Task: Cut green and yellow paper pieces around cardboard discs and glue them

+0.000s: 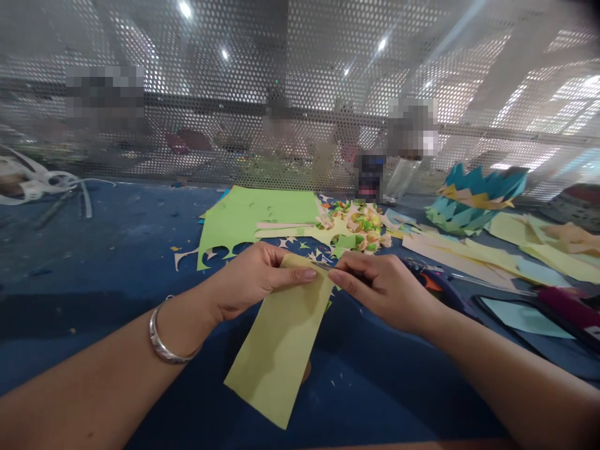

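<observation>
Between the two sets of fingers: one long, pale yellow rectangular paper strip (pixel 276 356), its far end pinched and its near end slanting down toward the wearer, free of either hand.
Left hand (pixel 255 275): thumb laid flat on top of the strip, pressing it; the other fingers mostly hidden behind the paper.
Right hand (pixel 382 284): thumb and curled fingers closed on a slim, pointed, silver metal blade (pixel 322 265), apparently of small scissors, the handles hidden in the grip. The blade lies at the strip's far right corner, just beside the left thumb tip.
Beyond the left fingers: one bright green paper sheet (pixel 272 203), rounded bites along its near edge.
Beyond the right fingers: one heap of small, curled green and cream paper pieces (pixel 368 219).
Beneath both: dark blue surface (pixel 375 387).
Handling notes, by judgement: the thumb should hold the paper taut close to the cut yet clear of the blade; the strip is best turned into the blade by the left fingers, with short, even snips; the loose tail, if left to swing, could drag the line askew.
</observation>
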`<state>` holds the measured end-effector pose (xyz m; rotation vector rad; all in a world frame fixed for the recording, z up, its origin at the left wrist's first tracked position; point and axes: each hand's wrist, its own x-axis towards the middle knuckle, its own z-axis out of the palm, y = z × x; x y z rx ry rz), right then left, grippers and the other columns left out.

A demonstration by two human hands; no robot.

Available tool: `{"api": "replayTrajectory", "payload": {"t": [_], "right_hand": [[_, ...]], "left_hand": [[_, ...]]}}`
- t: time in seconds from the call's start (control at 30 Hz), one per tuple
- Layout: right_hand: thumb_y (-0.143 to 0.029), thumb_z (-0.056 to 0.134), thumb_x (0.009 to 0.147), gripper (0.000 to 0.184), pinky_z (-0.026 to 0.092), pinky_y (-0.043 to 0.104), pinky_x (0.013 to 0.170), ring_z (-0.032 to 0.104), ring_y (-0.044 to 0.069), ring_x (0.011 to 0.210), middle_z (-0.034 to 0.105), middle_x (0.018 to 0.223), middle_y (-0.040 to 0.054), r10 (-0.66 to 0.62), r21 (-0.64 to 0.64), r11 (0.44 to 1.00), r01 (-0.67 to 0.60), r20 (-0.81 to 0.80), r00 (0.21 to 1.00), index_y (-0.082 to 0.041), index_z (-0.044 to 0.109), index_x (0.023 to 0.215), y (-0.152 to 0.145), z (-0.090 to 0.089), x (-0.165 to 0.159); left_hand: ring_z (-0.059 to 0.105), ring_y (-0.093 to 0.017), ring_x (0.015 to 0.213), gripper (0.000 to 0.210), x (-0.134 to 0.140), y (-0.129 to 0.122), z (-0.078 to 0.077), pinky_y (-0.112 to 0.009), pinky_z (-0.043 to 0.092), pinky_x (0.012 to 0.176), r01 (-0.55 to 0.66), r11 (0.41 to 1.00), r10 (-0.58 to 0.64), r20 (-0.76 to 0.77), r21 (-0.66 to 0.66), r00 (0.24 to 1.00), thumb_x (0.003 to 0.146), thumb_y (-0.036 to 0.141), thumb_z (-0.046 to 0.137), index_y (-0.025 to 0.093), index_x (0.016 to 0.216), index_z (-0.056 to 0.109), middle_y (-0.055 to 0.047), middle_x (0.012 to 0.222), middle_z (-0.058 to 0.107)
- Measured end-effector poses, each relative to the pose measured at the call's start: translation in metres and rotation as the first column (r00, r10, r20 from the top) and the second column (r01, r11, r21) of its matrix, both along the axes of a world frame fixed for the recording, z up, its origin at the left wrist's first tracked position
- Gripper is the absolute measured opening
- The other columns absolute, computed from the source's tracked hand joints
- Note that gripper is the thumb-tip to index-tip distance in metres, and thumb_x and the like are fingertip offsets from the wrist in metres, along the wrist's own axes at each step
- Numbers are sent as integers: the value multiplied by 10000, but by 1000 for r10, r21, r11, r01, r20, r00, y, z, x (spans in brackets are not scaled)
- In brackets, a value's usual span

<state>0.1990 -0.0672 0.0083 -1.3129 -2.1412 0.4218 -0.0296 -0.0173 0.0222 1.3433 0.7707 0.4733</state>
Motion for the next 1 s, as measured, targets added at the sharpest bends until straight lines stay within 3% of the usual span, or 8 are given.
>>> {"api": "replayTrajectory", "payload": {"t": [1.0], "right_hand": [[-480,452,1006,410,316,265,543,424,112,596,458,628,-20,12,2,1000,-12,23,1000,-186,546,737,-1,1,0]], "left_hand": [[687,-136,629,197,3,0,-1,-232,534,602,16,1000,-16,3,-11,1000,755,330,817,153,836,791,-61,769,768]]}}
